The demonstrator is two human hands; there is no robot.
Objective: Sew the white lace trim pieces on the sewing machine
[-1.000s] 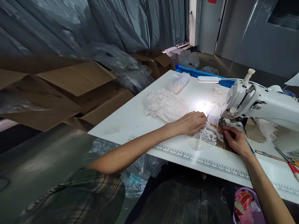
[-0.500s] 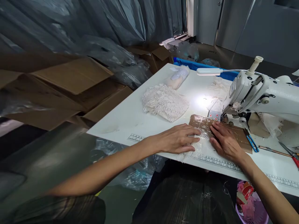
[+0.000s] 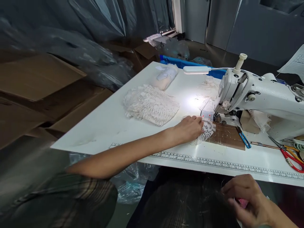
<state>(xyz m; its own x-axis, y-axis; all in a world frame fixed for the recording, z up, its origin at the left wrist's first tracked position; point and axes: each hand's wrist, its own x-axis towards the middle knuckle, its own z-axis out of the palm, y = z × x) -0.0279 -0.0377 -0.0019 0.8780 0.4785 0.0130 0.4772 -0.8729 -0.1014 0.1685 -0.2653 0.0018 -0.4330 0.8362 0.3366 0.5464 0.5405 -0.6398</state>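
Note:
My left hand [image 3: 191,128] lies on the table beside the sewing machine's needle area, its fingers closed on the edge of a white lace piece [image 3: 207,130]. The lace spreads over a brown cardboard piece [image 3: 226,136] and the tabletop, close to the presser foot. My right hand [image 3: 248,199] is below the table's front edge, slightly blurred. Its fingers are loosely bent, the thumb stands apart, and nothing shows between them. The white sewing machine [image 3: 263,95] stands on the right, with blue thread snips [image 3: 244,138] by its base.
A heap of cream lace [image 3: 152,104] and a wrapped roll [image 3: 165,77] lie further left on the white table [image 3: 95,129]. Red-handled scissors [image 3: 291,160] are at the right. A printed ruler [image 3: 213,163] runs along the front edge. Cardboard boxes [image 3: 35,79] stand left.
My right hand has left the cardboard and dropped below the table edge. My left hand has moved up toward the needle area with the lace. The view has swung right.

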